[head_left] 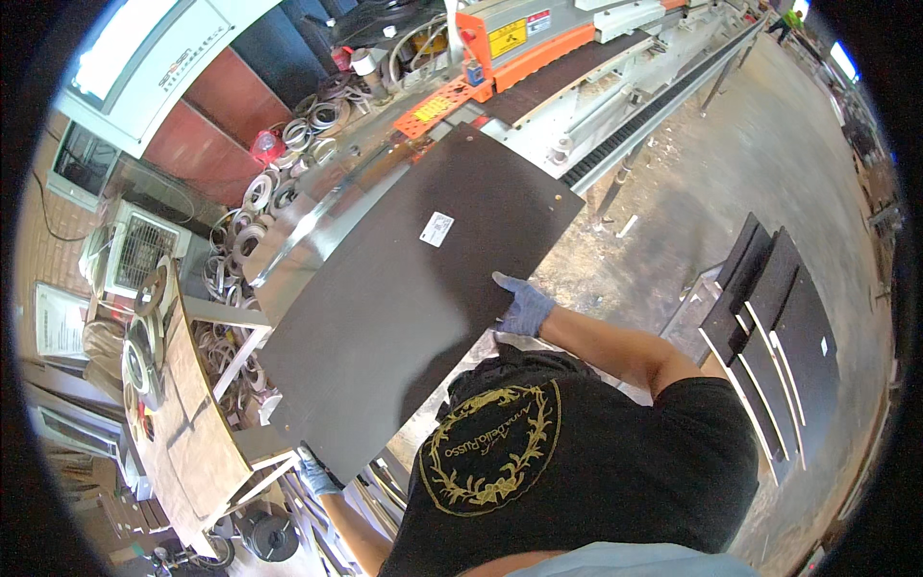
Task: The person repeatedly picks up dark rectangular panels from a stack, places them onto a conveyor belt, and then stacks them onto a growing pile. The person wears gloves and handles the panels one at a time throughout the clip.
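Note:
A large dark brown board with a small white label on its upper face lies slanted in front of me. Small round holes show near its corners. My left hand, in a blue-grey glove, grips the board's near left corner, with its fingers partly under the edge. Around the near right edge closes my right hand, gloved alike, thumb on top and other fingers hidden below. The board's far end reaches the orange guard of a long machine, over a shiny metal table.
Another dark panel lies in the machine. Rolls of edge banding are heaped at the left, beside a wooden table. Several dark panels lean together at the right. Scraps litter the concrete floor. A person is far off.

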Demonstrator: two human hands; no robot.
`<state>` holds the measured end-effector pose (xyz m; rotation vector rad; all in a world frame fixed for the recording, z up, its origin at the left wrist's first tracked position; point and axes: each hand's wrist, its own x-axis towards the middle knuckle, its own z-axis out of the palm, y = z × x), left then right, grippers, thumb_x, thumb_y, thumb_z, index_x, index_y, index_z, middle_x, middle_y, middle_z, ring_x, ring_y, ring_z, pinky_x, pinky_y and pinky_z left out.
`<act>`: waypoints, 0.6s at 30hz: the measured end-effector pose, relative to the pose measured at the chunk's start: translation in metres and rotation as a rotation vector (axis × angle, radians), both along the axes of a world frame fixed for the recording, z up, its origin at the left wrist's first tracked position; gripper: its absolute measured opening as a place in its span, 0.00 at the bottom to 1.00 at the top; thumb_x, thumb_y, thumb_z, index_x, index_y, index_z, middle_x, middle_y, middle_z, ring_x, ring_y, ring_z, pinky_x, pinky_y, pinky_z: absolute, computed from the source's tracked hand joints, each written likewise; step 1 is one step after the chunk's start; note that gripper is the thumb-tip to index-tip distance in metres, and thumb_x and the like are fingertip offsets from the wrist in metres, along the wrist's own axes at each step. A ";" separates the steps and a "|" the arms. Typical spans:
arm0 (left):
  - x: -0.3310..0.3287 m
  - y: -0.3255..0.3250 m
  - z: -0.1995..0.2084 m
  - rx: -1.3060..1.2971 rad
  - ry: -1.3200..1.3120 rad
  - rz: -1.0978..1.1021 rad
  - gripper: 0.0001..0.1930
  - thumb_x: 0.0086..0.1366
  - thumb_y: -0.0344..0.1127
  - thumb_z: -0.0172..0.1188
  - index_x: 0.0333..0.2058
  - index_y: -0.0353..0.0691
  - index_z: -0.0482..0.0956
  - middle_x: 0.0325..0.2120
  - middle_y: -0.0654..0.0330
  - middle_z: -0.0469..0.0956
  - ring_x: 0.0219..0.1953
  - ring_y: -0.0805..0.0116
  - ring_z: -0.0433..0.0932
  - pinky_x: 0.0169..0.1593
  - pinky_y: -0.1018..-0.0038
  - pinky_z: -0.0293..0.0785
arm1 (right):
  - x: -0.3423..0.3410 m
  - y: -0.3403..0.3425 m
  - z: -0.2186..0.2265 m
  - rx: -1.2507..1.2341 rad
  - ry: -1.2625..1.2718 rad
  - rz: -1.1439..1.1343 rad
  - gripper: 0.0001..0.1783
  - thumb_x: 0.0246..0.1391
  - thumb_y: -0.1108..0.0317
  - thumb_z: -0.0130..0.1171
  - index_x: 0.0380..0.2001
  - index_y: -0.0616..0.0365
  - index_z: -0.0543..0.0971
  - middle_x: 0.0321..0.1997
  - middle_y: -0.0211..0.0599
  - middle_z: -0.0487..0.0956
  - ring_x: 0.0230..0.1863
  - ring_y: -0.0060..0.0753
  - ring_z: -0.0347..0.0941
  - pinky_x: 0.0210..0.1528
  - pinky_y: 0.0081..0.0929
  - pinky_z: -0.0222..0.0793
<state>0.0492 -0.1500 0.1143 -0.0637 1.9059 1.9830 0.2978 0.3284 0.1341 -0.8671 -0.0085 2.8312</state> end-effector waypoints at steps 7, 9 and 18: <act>-0.057 0.008 0.000 -0.165 -0.074 -0.017 0.35 0.57 0.59 0.49 0.53 0.36 0.61 0.48 0.55 0.68 0.46 0.57 0.70 0.50 0.63 0.66 | -0.080 -0.001 0.019 0.025 -0.159 -0.023 0.23 0.54 0.54 0.45 0.51 0.52 0.63 0.54 0.37 0.67 0.55 0.42 0.62 0.55 0.49 0.55; -0.093 0.001 -0.020 -0.216 -0.043 0.009 0.33 0.56 0.58 0.51 0.51 0.37 0.65 0.44 0.56 0.71 0.42 0.60 0.71 0.47 0.66 0.68 | -0.097 0.010 0.005 -0.039 -0.155 -0.009 0.23 0.55 0.55 0.44 0.52 0.51 0.62 0.55 0.36 0.67 0.55 0.43 0.62 0.55 0.52 0.54; -0.115 0.152 0.028 -0.509 0.805 -0.114 0.34 0.41 0.35 0.68 0.49 0.35 0.65 0.47 0.52 0.68 0.50 0.59 0.66 0.55 0.67 0.59 | -0.144 0.063 -0.023 2.055 -1.014 1.355 0.29 0.54 0.48 0.41 0.55 0.51 0.59 0.60 0.33 0.61 0.60 0.38 0.55 0.61 0.35 0.48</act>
